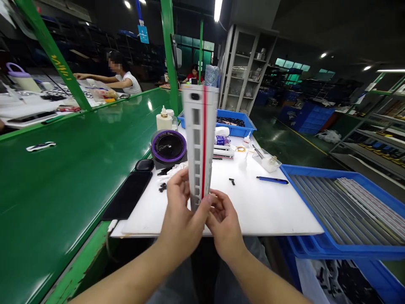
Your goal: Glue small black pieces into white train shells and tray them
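**Both hands gripping slotted panel, held upright over bench**

- Person is holding a long slotted grey panel (200, 139) on end, bottom at chest height above the near edge of the white worktable (268, 207), top tilting away from the camera. A red stripe is running its full length, with a column of rectangular cut-outs left of the stripe.
- Left hand (182, 215) is wrapping the panel's lower end from the left, fingers closed round it, thumb lying across the front.
- Right hand (224, 223) is pinching the lower right edge, fingertips curled in tight. Both hands are touching each other at the panel's base.
- The panel is clear of the tabletop, carried by the hands only.

Around it:
- Round unit with a purple ring (168, 146) is sitting just behind the panel, to the left, with a white bottle (163, 119) behind that.
- Black phone (128, 194) is lying at the table's left edge, with loose black parts (163, 187) near the left hand.
- Blue pen (272, 180) and a small black clip (232, 181) are lying right of the panel, well apart from the hands.
- Blue bin (236, 126) is standing at the far end; a blue tray (316, 245) of long grey strips is sitting off the right side.
- Green conveyor (63, 190) is running along the left, with a white toy car (41, 146) on it.
- A co-worker (125, 78) is reaching over a bench further up the line.
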Demonstrator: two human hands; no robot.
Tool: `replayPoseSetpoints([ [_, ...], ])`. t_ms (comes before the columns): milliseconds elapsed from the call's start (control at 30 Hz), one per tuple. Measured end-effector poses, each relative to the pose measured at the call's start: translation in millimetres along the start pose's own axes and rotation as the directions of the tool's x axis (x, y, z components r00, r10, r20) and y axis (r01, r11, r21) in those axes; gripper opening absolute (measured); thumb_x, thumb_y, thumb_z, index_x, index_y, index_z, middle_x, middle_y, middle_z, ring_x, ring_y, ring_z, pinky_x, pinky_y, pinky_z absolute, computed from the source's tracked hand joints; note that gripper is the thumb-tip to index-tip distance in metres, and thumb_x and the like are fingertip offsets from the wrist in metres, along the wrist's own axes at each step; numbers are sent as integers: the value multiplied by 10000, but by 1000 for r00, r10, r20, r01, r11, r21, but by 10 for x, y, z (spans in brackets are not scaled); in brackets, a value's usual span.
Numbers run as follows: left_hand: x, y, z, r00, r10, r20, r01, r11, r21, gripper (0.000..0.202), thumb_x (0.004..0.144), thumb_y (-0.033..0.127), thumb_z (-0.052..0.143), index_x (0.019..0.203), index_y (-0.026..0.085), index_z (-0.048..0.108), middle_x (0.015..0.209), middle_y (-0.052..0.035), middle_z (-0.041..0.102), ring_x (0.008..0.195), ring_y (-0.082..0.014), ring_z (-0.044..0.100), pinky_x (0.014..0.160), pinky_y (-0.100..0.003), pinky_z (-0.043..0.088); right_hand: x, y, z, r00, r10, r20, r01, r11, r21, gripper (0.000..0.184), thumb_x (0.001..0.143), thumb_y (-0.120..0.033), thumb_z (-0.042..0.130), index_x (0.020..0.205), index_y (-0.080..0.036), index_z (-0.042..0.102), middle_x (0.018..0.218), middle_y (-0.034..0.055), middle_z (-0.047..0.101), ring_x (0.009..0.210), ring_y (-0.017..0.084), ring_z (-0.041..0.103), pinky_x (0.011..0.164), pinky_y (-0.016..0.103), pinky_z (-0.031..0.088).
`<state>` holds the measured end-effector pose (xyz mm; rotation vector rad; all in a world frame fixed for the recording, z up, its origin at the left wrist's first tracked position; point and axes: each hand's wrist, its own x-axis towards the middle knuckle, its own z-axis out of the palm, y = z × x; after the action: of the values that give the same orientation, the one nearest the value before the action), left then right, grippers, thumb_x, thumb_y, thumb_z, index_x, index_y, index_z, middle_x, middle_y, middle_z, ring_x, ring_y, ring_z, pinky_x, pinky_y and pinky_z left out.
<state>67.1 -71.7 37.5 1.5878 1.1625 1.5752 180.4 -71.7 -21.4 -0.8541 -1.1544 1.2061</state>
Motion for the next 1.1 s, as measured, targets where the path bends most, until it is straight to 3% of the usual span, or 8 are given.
replayPoseSetpoints([
  [133,271,42,-195,998,-41,-52,54,962,266,542,864,420,641,1320,232,414,1202,-95,613,1007,-239,651,852,-386,556,629,-178,-520,974,-9,226,79,951,-300,357,832,-355,703,1149,-230,594,1191,83,664,1061,209,650,876,368,549],
  [233,454,-27,-494,985,-114,129,22,827,562,526,864,451,603,1330,253,458,1221,-67,640,1017,-260,652,862,-394,551,1237,-273,-1096,905,59,421,310,587,-748,127,822,-184,632,935,-178,689,906,63,708,783,177,647,738,342,530],
  [300,513,-146,-686,938,-187,290,-79,701,709,494,851,454,596,1303,268,521,1240,-48,653,1036,-277,653,889,-399,546,1520,-247,-1372,874,66,481,382,518,-765,194,760,-60,597,874,-164,715,872,60,695,742,164,622,718,322,510],
  [500,457,-587,-930,777,-247,579,-417,486,768,427,867,359,554,1280,263,598,1385,-55,571,1237,-269,573,1064,-364,473,1665,16,-1621,771,82,631,477,581,-659,323,788,-19,554,952,-203,763,976,47,695,828,147,653,755,270,511],
  [767,437,-636,-45,738,-3,675,-655,243,716,468,916,319,493,1366,200,535,1366,-99,591,1195,-310,579,971,-487,522,1722,71,-1627,754,40,656,563,473,-677,164,918,-143,581,926,-183,740,946,63,696,877,174,657,816,308,513],
  [867,491,-712,287,785,52,617,-612,219,760,383,918,301,495,1241,137,620,1252,-120,664,1089,-305,639,888,-475,565,1644,46,-1550,757,-99,646,621,416,-664,158,937,-145,559,895,-167,710,907,68,708,865,180,647,804,313,509],
  [967,559,-803,399,824,81,560,-559,274,783,317,910,301,509,1145,154,663,1172,-101,704,1022,-277,675,822,-425,590,1464,8,-1428,695,-283,662,715,377,-589,170,956,-175,531,906,-158,693,882,73,718,834,181,643,788,312,514],
  [1100,635,-814,361,830,9,557,-528,331,782,356,885,356,537,1177,179,636,1171,-106,704,1025,-293,679,793,-420,585,1267,16,-1275,599,-277,751,800,245,-547,219,949,-145,492,865,-187,689,833,66,705,823,187,634,756,308,510],
])
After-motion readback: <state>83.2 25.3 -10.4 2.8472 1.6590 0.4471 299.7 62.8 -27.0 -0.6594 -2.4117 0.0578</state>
